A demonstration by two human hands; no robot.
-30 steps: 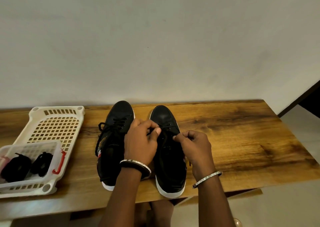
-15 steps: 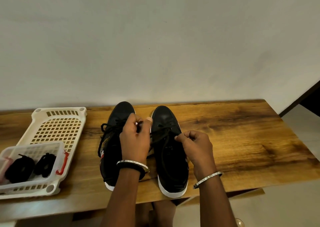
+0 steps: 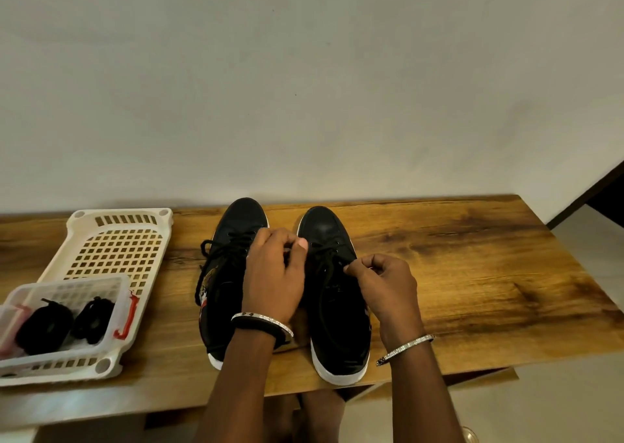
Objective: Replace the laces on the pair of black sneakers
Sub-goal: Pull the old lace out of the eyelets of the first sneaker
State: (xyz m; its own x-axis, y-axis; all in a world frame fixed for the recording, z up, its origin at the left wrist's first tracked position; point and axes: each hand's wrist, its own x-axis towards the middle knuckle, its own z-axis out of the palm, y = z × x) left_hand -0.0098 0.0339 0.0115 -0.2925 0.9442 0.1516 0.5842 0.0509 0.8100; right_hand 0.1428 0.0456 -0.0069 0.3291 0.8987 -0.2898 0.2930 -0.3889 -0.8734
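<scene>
Grip: sneaker lace [image 3: 329, 252] between left hand [image 3: 274, 275], right hand [image 3: 386, 289]

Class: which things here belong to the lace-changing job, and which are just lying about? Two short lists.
In use: left sneaker, right sneaker, lace pinched by left hand and right hand, two black lace bundles (probably spares), clear box holding them.
Lying about: white basket, wooden table.

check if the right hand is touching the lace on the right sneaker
Touching. The head view shows the right hand pinching the black lace between thumb and forefinger, over the right sneaker.
</scene>
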